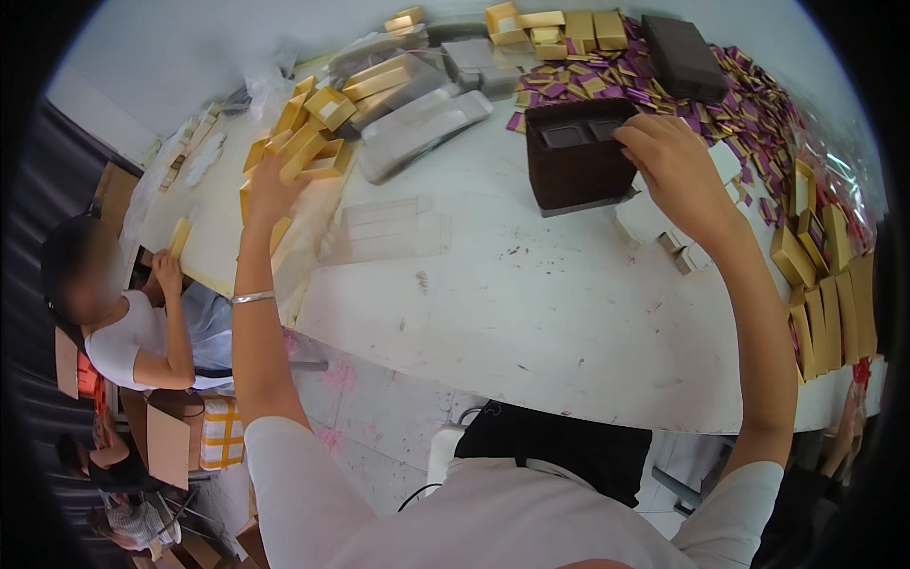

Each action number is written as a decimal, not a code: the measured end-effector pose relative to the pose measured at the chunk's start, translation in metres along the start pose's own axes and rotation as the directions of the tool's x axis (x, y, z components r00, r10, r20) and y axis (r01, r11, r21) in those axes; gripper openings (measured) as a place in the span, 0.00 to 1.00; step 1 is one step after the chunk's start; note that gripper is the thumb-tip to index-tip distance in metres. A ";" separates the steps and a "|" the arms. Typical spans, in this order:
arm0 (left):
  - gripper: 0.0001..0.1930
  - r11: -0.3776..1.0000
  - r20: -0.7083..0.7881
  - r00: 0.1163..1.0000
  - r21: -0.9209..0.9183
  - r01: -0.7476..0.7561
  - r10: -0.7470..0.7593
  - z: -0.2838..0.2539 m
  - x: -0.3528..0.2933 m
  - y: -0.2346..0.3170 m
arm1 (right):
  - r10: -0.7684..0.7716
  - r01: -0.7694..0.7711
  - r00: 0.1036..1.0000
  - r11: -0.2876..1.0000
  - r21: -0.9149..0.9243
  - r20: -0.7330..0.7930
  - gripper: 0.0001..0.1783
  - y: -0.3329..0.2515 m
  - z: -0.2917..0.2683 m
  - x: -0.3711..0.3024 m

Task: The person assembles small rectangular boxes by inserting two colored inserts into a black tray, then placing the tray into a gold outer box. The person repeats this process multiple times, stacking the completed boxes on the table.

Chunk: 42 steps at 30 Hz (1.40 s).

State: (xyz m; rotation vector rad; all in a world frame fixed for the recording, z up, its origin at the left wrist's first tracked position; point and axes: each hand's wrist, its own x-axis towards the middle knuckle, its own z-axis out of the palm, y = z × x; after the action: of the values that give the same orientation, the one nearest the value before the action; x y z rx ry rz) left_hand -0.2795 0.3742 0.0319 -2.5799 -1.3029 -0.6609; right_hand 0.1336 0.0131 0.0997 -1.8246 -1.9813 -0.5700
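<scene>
- My right hand (668,171) pinches the right rim of a dark brown box (580,180), fingers closed over its edge, above the far side of a white table (464,322); I cannot tell whether the box's base touches the surface.
- My left hand (273,194), blurred, reaches into a pile of gold boxes (330,108) at left; I cannot tell whether its fingers grip one.
- Between my hands lie clear plastic covers (427,133).
- Behind the box, I see purple-and-gold pieces (569,85) heaped beside a second brown box (682,59).
- At far left, a seated co-worker (128,343) holds a gold strip (179,236).
</scene>
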 end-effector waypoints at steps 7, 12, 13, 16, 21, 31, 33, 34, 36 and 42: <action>0.14 0.957 -0.218 0.942 0.083 0.277 -0.254 0.019 -0.001 -0.019 | 0.019 -0.021 1.000 0.995 0.102 0.020 0.07 0.012 -0.006 0.013; 0.04 0.953 -0.422 0.893 -0.174 -0.248 0.155 -0.072 -0.035 0.124 | -0.161 0.171 0.983 0.978 0.124 -0.084 0.11 0.017 -0.030 0.011; 0.01 0.883 -0.405 0.846 -0.162 -0.440 0.347 -0.080 -0.053 0.168 | -0.087 0.111 0.985 0.981 0.161 -0.150 0.10 0.019 -0.042 0.002; 0.06 0.643 -0.266 0.708 -0.297 -0.705 0.654 -0.078 -0.124 0.275 | 0.432 -0.230 0.898 0.623 0.748 -0.083 0.13 0.012 -0.064 -0.048; 0.11 0.258 -0.284 0.449 -0.520 -0.815 0.847 -0.048 -0.164 0.365 | 0.590 -0.384 0.737 -0.037 0.923 0.330 0.25 -0.003 -0.084 -0.137; 0.41 0.436 0.232 0.582 -0.868 -0.238 0.779 -0.057 -0.149 0.367 | 0.413 -0.840 0.492 0.458 0.292 0.767 0.27 -0.042 -0.087 -0.161; 0.41 0.381 0.149 0.562 -0.867 -0.321 0.814 -0.042 -0.143 0.376 | 0.481 -0.749 0.418 0.662 -0.007 0.771 0.27 -0.049 -0.080 -0.143; 0.40 0.355 0.125 0.551 -0.874 -0.333 0.825 -0.038 -0.139 0.381 | 0.516 -0.694 0.544 0.720 0.010 0.662 0.28 -0.048 -0.077 -0.147; 0.39 0.308 0.127 0.526 -0.912 -0.273 0.841 -0.035 -0.128 0.390 | 0.522 -0.570 0.756 0.822 0.004 0.395 0.28 -0.045 -0.067 -0.157; 0.36 0.230 0.069 0.444 -0.919 -0.321 0.894 -0.029 -0.111 0.408 | 0.421 -0.483 0.846 0.865 0.136 0.327 0.30 -0.055 -0.083 -0.176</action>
State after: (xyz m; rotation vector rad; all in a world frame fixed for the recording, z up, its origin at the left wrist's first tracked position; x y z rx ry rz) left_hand -0.0206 0.0388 0.0228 -3.8678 0.5280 -0.2011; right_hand 0.0936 -0.1828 0.0731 -2.2275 -1.5932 0.0590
